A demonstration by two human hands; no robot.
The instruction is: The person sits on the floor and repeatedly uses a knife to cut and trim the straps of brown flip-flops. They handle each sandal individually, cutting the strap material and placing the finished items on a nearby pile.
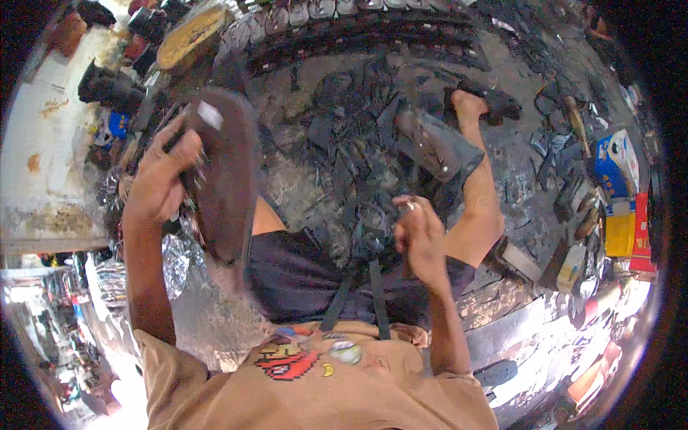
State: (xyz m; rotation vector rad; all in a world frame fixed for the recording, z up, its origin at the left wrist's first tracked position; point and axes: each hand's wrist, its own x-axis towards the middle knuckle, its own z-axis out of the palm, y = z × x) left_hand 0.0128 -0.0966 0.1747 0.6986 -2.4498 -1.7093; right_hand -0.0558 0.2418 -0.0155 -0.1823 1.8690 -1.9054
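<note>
My left hand [159, 175] is raised on the left and closed around the edge of a dark brown sandal [228, 175]. The sandal stands roughly upright, smeared by motion, with a pale label near its top end. Over my right thigh, apart from the sandal, my right hand [423, 240] is closed with its fingers curled. A small bright spot shows at those fingertips; whether it is a held thing or a ring I cannot make out.
Dark scraps [351, 136] litter the floor between my legs. A dark, worn block-like piece [441, 143] sits by my right shin. Rows of footwear [322, 11] line the back. Blue-and-white [618, 161] and yellow [620, 233] boxes stand at the right.
</note>
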